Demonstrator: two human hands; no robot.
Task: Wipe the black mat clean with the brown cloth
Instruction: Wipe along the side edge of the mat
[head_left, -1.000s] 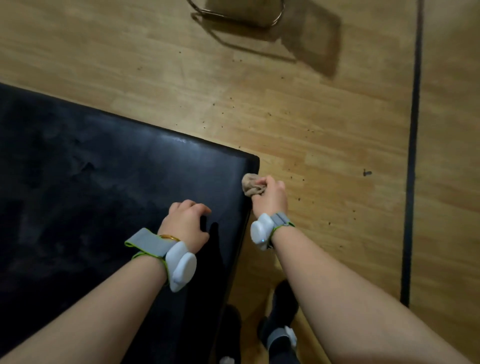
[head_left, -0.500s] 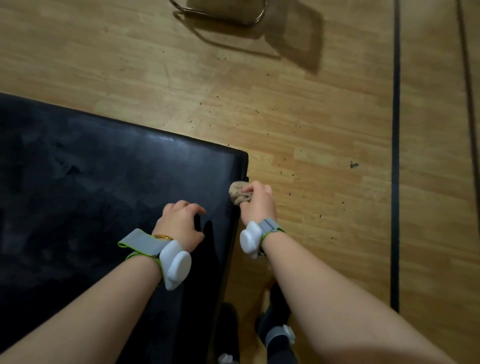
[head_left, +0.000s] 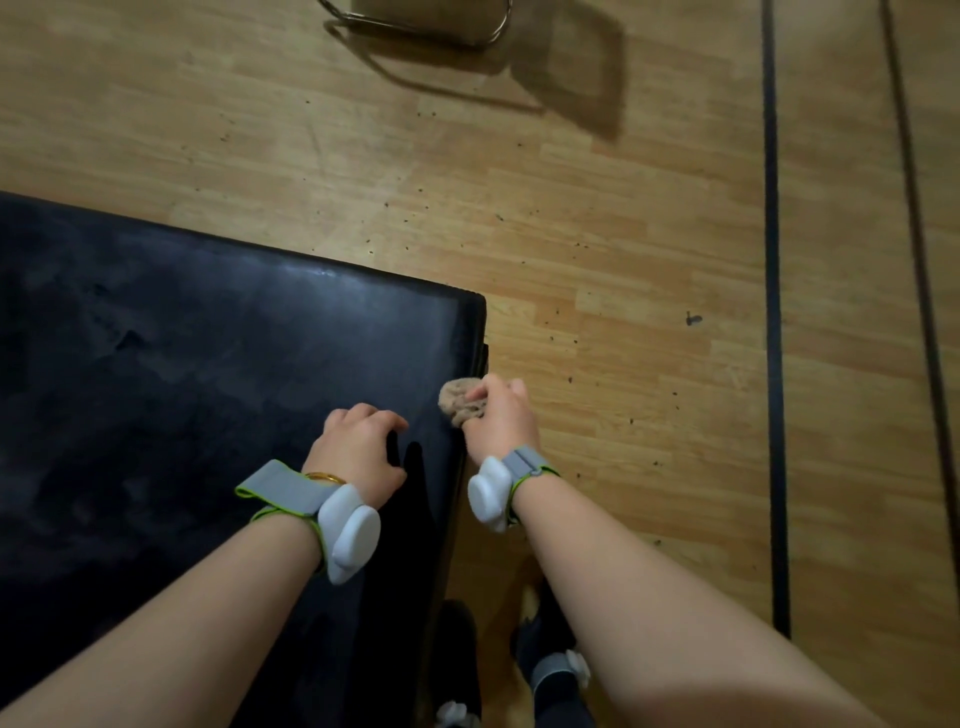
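A thick black mat (head_left: 171, 364) fills the left half of the head view, its right corner near the middle. My right hand (head_left: 501, 415) grips a bunched brown cloth (head_left: 458, 402) and holds it against the mat's right edge, a little below the corner. My left hand (head_left: 358, 449) rests on the mat's top surface just left of that edge, fingers curled down onto it. Both wrists carry grey straps with white sensor units.
Wooden floor (head_left: 597, 234) with scattered dark specks lies beyond and right of the mat. A metal chair base (head_left: 415, 23) stands at the top. Dark floor lines (head_left: 771, 312) run down the right side. My feet (head_left: 545, 660) show at the bottom.
My right hand has slid the cloth toward me along the mat's right edge, away from the corner. My left hand stays planted on the mat.
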